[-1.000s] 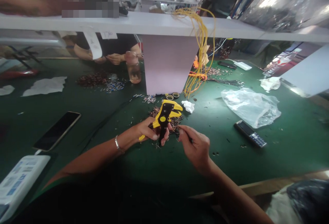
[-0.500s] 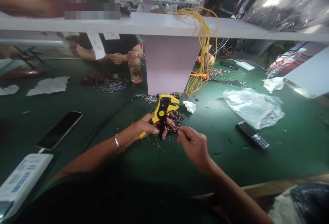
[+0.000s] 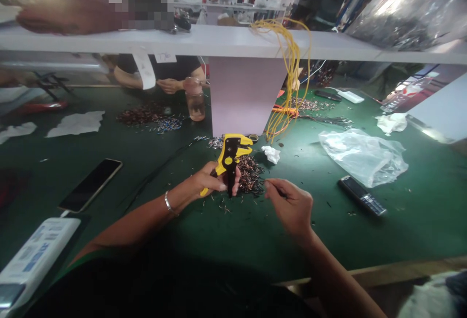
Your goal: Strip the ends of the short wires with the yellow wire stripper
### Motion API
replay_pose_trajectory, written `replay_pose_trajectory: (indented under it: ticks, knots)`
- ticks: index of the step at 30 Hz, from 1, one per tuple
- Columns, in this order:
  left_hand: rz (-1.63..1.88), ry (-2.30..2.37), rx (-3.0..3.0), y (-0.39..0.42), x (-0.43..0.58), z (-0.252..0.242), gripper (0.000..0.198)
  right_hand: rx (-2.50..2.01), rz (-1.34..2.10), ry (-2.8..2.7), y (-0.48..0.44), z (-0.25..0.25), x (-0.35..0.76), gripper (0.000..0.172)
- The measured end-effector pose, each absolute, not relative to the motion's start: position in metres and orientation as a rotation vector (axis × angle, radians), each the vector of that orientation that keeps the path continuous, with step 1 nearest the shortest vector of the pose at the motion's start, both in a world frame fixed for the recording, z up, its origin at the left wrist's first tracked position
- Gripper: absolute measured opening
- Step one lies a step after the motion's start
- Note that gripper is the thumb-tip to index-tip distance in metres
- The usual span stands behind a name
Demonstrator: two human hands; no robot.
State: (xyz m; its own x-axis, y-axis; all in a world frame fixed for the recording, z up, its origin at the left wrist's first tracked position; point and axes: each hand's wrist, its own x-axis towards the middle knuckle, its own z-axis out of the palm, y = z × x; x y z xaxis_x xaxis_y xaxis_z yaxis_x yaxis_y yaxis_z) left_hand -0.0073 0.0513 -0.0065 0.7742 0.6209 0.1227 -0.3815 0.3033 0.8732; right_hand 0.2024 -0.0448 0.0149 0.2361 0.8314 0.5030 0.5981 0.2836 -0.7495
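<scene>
A: Bench status, left to right?

B: Green tabletop (image 3: 32,162) is carrying everything. White printed box (image 3: 38,255) is sitting at the near edge, black smartphone (image 3: 90,185) is lying just past it. Across the tabletop, a co-worker's hands (image 3: 168,85) are resting near a glass jar (image 3: 194,100).

A: Left hand (image 3: 209,182)?

B: Gripping a yellow-and-black wire stripper (image 3: 229,158), fingers (image 3: 219,187) wrapped around the handles. Tool is standing upright, jaws closed and pointing away from the person, directly over the near-left edge of a heap of cut wire bits (image 3: 250,176).

A: Right hand (image 3: 292,206)?

B: Hovering just right of the heap, not touching the stripper. Fingertips (image 3: 269,184) are pinching together; anything between them is too thin to tell.

A: Further right?

B: Crumpled tissue (image 3: 270,154) is sitting beyond the heap, clear plastic bag (image 3: 363,157) and keypad phone (image 3: 361,196) are lying well right.
</scene>
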Motion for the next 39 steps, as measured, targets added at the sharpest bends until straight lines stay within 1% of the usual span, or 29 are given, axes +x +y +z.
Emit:
replay_pose_trajectory:
  ticks: [5, 12, 20, 27, 31, 39]
  knots:
    - [0.665, 0.262, 1.058, 0.051, -0.008, -0.006, 0.04, -1.407, -0.002, -1.424, -0.047, 0.018, 0.208, 0.019]
    - [0.596, 0.259, 1.055, 0.048, -0.005, -0.006, 0.045, -1.343, -0.178, -1.562, -0.047, 0.02, 0.198, 0.017]
    - [0.558, 0.239, 1.036, 0.043, -0.001, -0.006, 0.045, -1.314, -0.176, -1.573, -0.047, 0.018, 0.194, 0.019]
    - [0.584, 0.262, 1.09, 0.04, 0.001, -0.009, 0.044, -1.255, -0.26, -1.662, -0.048, 0.012, 0.19, 0.016]
    - [0.597, 0.298, 1.116, 0.039, 0.001, -0.008, 0.046, -1.238, -0.279, -1.67, -0.049, 0.011, 0.189, 0.019]
    - [0.628, 0.432, 1.287, 0.034, 0.0, -0.001, 0.043, -1.106, -0.278, -1.692, -0.048, 0.01, 0.184, 0.013]
